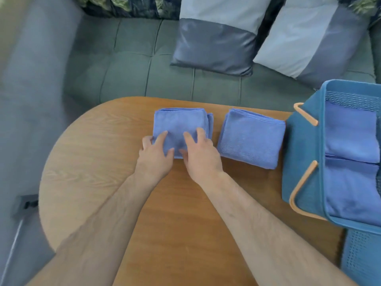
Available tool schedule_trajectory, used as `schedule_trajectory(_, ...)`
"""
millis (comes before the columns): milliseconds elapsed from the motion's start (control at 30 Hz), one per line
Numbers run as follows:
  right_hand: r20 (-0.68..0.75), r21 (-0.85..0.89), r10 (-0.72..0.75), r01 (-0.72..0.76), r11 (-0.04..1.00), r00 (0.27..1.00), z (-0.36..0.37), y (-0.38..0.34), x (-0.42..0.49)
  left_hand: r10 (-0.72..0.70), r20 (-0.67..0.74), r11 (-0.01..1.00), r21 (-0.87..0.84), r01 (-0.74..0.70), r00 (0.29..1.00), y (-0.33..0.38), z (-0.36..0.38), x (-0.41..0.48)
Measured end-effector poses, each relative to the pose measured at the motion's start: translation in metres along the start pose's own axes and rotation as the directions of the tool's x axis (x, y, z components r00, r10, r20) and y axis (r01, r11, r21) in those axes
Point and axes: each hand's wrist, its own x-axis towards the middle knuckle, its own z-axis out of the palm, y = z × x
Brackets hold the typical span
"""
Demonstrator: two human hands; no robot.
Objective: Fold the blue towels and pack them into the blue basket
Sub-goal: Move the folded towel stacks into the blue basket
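Blue towel on the left (179, 122): folded into a thick square; lies flat on the table, at its far middle; both hands rest on its near half.
Left hand (156, 151): palm down over the towel's near left corner; fingers loosely spread and nearly straight, laid on the cloth; the outer fingers hang off the left edge; it grasps nothing that can be seen.
Right hand (200, 153): palm down over the near right part of the same towel; fingers extended and slightly parted, pressing on top; whether the thumb is tucked under the near edge cannot be told.
Blue towel on the right (251, 139): folded, a little larger in outline; lies flat just beside the first, a narrow strip of wood between them; its right edge comes close to the basket; no hand touches it.
Blue basket (301, 151): stands on the right end of the table, partly cut off by the frame; two orange handles (305, 116) hang down its near wall.
Towels in the basket (350, 131): folded blue cloths lie inside, one behind the other.
Wooden table (175, 203): rounded left end; brown grain.
Sofa (123, 69): grey-green, tufted, beyond the table; two grey two-tone cushions (216, 38) lean on it.
Perforated blue container (358, 254): below the table's right edge, only partly in view.
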Motion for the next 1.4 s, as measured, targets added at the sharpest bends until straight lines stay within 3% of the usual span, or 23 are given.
schedule_trajectory(100,-0.006,0.04,0.081,-0.081,0.996,0.997,0.008,-0.004,0.004,0.004,0.014,0.992,-0.128,-0.002,1.0,-0.007,0.003,0.006)
schedule_trajectory(267,0.047,0.25,0.21,-0.215,0.944,0.977,0.003,-0.008,0.009,0.013,-0.049,0.997,-0.072,-0.017,0.999,-0.006,0.002,0.005)
schedule_trajectory(367,0.092,0.333,0.22,-0.238,0.912,0.971,-0.005,-0.009,0.008,0.024,-0.065,0.989,-0.141,-0.033,0.998,-0.005,-0.006,0.006)
schedule_trajectory(533,0.282,0.421,0.236,-0.34,0.841,0.93,-0.024,-0.001,0.002,-0.08,0.099,0.915,-0.387,0.112,0.992,-0.007,-0.017,0.012)
schedule_trajectory(633,0.296,0.418,0.162,-0.279,0.865,0.942,-0.035,0.005,-0.008,-0.061,0.139,0.832,-0.54,0.128,0.988,0.003,-0.021,0.006)
schedule_trajectory(833,0.124,0.342,0.091,-0.129,0.931,0.988,-0.067,0.031,-0.027,0.194,0.035,0.874,-0.46,-0.156,0.98,0.037,-0.019,-0.024)
schedule_trajectory(1033,-0.036,0.286,0.109,-0.094,0.954,0.993,-0.114,0.085,-0.048,0.319,-0.098,0.834,-0.444,-0.329,0.943,0.106,-0.013,-0.048)
schedule_trajectory(1200,-0.135,0.3,0.207,-0.159,0.94,0.969,-0.162,0.16,-0.078,0.486,-0.151,0.753,-0.427,-0.5,0.861,0.189,0.008,-0.072)
schedule_trajectory(1400,-0.1,0.265,0.346,-0.31,0.913,0.933,-0.199,0.253,-0.109,0.649,-0.041,0.729,-0.252,-0.636,0.76,0.278,0.059,-0.085)
